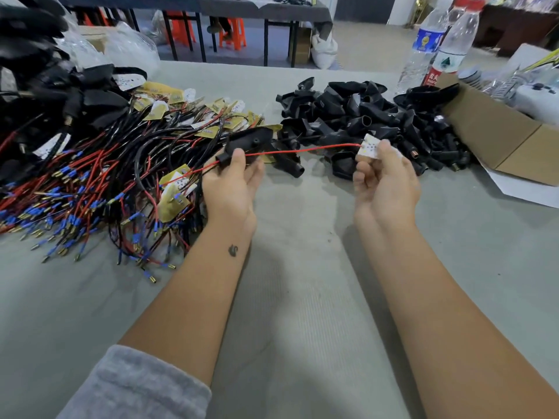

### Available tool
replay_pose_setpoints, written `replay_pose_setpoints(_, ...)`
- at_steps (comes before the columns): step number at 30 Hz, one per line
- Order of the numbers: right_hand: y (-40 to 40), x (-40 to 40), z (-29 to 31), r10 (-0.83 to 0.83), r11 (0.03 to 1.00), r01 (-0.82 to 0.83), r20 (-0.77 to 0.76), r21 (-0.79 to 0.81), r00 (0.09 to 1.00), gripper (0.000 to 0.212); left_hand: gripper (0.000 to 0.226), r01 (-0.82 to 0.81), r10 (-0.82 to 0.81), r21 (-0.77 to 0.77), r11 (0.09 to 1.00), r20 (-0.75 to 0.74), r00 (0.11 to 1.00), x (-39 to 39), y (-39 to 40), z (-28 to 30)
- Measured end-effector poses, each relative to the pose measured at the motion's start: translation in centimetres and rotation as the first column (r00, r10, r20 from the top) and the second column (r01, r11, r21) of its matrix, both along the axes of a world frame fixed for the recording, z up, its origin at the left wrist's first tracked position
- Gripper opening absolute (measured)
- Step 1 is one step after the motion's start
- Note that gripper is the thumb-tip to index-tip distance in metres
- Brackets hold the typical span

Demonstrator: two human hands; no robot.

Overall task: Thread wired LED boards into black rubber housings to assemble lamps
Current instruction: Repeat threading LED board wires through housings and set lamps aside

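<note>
My left hand (231, 182) grips a black rubber housing (248, 140) just above the table, thumb over its narrow neck. A red wire (302, 151) runs taut from that neck to a small white LED board (371, 146), which my right hand (384, 179) pinches between thumb and fingers. The wire's other end trails down to the left of my left hand. Loose black housings (357, 116) lie heaped behind my right hand. Wired LED boards (127, 164) with red and black leads are piled at the left.
Assembled black lamps (45, 86) are stacked at the far left. An open cardboard box (502, 140) sits at the right, with two plastic water bottles (438, 43) behind it. The grey table cloth (302, 282) stretches toward me under my forearms.
</note>
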State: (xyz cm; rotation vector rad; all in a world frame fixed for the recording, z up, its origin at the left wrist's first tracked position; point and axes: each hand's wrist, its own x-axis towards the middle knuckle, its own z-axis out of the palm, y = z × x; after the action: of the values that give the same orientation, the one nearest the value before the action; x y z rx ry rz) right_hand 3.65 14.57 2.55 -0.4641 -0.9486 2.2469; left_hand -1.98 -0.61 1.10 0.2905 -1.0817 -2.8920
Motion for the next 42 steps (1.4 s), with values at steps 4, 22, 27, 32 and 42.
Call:
replay_pose_setpoints(4, -1.9, -0.2, 0.6, 0.341, 0.924, -0.364, -0.177, -0.119, 0.923, 0.018, 0.009, 0.037, -0.041, -0.131, 0.991, -0.031, 0.999, 0.6, 0.7, 0.1)
replay_pose_setpoints(22, -7.4, -3.4, -0.8, 0.019, 0.256, -0.252, 0.255, 0.933, 0.967, 0.036, 0.025, -0.246, 0.047, -0.445, 0.861, -0.412, 0.91, 0.9, -0.1, 0.4)
replay_pose_setpoints(27, -7.5, -3.2, -0.8, -0.221, -0.126, -0.179, 0.148, 0.976, 0.964, 0.019, 0.01, -0.216, 0.145, -0.406, 0.888, -0.198, 0.969, -0.2, -0.6, -0.5)
replay_pose_setpoints(32, -10.3, -3.4, 0.5, -0.073, -0.149, -0.177, 0.167, 0.973, 0.983, 0.018, 0.015, -0.518, 0.384, -0.418, 0.746, -0.366, 0.848, 0.1, -1.8, 0.1)
replay_pose_setpoints(42, -9.5, -4.0, 0.6, -0.152, -0.161, -0.318, 0.295, 0.934, 0.943, 0.025, 0.009, -0.27, 0.136, -0.562, 0.782, -0.269, 0.954, -1.0, -3.2, -0.4)
